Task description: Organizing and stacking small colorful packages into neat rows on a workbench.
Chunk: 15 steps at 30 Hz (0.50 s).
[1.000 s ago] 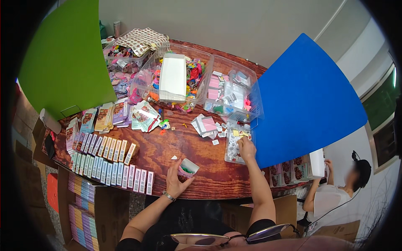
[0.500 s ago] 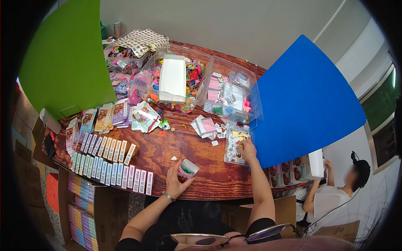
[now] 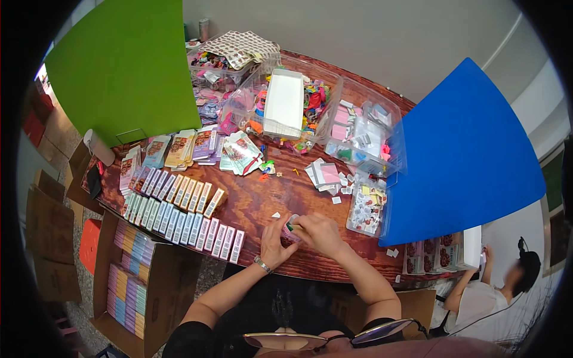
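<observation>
Both hands, left hand (image 3: 273, 241) and right hand (image 3: 319, 234), fingers clamped on small packet (image 3: 290, 227) over wooden table (image 3: 262, 203).

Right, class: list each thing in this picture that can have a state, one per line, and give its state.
Left hand: closed on the small packet.
Right hand: on the small packet too.
Small packet: held between both hands above the table edge.
Clear bins: open, filled with small colourful items.
Flat boxes: closed, stood in rows.
Cardboard carton: open, stacked with packs.
</observation>
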Available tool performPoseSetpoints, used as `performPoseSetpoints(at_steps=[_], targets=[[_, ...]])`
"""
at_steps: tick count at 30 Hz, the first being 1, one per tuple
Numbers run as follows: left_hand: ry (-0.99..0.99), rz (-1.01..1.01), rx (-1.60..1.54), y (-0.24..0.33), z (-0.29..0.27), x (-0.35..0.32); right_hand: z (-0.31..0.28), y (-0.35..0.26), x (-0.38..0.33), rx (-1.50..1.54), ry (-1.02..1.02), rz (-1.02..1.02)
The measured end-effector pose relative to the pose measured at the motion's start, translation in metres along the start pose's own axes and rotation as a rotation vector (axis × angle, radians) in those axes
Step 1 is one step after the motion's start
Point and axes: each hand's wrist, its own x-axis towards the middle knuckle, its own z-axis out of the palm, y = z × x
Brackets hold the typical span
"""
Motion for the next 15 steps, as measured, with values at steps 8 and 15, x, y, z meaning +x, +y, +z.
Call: performPoseSetpoints(at_steps=[8, 15], targets=[[0.098, 0.001, -0.016, -0.003, -0.006, -0.003, 0.007, -0.007, -0.012, 0.018, 0.23, -0.019], [0.12, 0.095, -0.021, -0.008, -0.004, -0.002, 0.009, -0.02, -0.011, -0.168, 0.252, -0.052]])
